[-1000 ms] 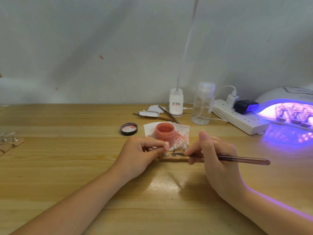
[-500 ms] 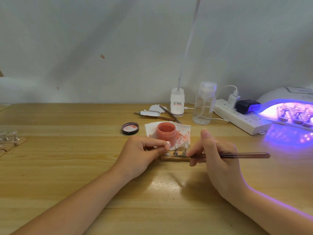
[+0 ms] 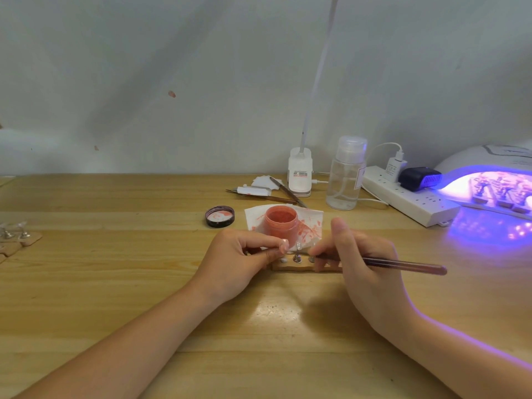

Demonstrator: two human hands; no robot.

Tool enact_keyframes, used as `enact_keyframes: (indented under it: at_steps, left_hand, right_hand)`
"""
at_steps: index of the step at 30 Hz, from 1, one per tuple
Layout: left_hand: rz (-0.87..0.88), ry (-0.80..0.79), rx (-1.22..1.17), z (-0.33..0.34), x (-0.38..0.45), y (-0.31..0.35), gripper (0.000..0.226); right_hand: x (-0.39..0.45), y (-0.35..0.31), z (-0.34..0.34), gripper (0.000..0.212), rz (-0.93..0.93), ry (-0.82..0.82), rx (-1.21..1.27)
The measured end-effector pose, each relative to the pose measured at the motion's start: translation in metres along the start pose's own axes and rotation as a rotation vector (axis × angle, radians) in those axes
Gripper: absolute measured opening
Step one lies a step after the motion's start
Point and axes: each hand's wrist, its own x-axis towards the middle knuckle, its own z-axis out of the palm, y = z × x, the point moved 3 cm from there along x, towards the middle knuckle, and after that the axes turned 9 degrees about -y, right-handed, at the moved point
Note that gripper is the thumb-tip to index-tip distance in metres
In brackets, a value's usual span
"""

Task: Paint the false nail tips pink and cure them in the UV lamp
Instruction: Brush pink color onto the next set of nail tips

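A small wooden holder strip with metal stands for nail tips lies at the table's middle. My left hand pinches its left end, thumb and fingers curled. My right hand grips a thin brush, its tip end down at the stands and hidden behind my fingers. Just behind stands an open jar of pink polish on a stained white wipe. The UV lamp glows violet at the far right with several holders of tips inside.
The jar's black lid lies left of the jar. Behind are tweezers and tools, a clip lamp base, a clear pump bottle and a power strip. More stands on wooden pieces sit at the left edge.
My right hand has shifted slightly, the brush handle swinging a little upward and back down. My left hand keeps its pinch on the holder's end.
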Motion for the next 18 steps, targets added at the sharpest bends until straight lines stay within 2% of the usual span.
enact_keyframes:
  at_steps: [3,7,11,15,18]
  left_hand:
    - [-0.005,0.018,0.013,-0.0008,0.0000,-0.0006,0.020]
    - [0.015,-0.014,0.075,-0.0006,0.0006,0.0016,0.022]
    - [0.027,-0.027,0.081,-0.0013,0.0006,0.0025,0.026]
    - [0.026,-0.049,0.118,-0.0011,0.0000,0.0029,0.020]
    - [0.031,-0.046,0.118,-0.0010,-0.0008,0.0039,0.022]
  right_hand:
    - [-0.0011,-0.0010,-0.0015,0.043,-0.035,0.038,0.046]
    - [0.0009,-0.0015,0.0004,0.040,-0.059,-0.036,-0.080]
    - [-0.0012,-0.0001,-0.0029,0.046,-0.042,0.025,0.014]
    - [0.0015,-0.0002,-0.0005,0.040,-0.069,-0.032,-0.121]
    - [0.0004,0.0022,-0.0027,0.047,-0.017,0.017,0.004]
